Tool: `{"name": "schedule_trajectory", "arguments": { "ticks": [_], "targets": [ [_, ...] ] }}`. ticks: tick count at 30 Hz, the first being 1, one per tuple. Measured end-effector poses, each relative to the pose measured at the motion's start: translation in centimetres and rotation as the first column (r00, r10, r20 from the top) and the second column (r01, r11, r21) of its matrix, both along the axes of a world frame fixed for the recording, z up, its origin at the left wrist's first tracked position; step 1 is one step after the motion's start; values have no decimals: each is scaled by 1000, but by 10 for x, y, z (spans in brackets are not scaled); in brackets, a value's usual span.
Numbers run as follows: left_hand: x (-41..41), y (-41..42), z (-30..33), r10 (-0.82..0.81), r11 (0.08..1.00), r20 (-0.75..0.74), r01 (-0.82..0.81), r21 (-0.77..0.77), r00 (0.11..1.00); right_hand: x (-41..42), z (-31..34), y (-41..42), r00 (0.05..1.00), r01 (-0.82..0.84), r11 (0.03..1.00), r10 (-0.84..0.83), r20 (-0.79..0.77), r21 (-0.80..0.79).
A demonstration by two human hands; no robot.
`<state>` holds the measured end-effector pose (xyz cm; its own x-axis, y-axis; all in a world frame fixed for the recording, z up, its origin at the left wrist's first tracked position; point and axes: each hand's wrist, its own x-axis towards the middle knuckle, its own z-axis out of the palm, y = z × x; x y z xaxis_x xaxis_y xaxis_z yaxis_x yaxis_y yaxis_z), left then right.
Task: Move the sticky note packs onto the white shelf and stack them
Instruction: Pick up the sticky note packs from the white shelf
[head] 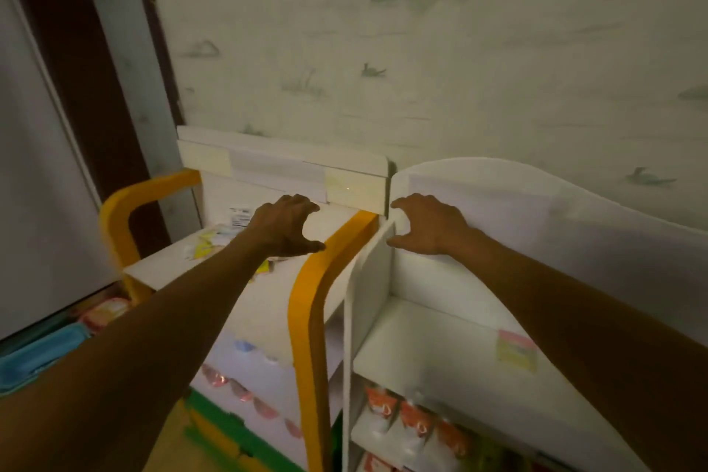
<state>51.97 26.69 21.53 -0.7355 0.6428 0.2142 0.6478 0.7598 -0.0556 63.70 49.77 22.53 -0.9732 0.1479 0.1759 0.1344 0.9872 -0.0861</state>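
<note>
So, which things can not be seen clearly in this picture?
- Head view: sticky note packs on the yellow-framed shelf are blurred and partly hidden by the left hand; their count is unclear.
- One pack on the white shelf is too blurred to read.
- Right hand: whether it touches the shelf panel is unclear.
- Lower shelf goods are cut off by the bottom edge.

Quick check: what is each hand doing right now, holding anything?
Left hand: open, fingers spread, holding nothing, over the orange-edged shelf.
Right hand: open, holding nothing, at the white shelf.
</note>
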Motion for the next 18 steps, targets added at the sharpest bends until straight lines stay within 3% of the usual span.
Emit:
{"name": "schedule_trajectory", "arguments": {
  "ticks": [9, 18],
  "targets": [
    [-66, -177, -1, 99, 994, -11, -99, -46, 995, -93, -11, -138, 999, -15, 1000, 15, 31, -4],
    [-123, -269, -16, 202, 979, 29, -202, -16, 979, -175, -21, -222, 996, -71, 997, 71, 44, -2]
  ]
}}
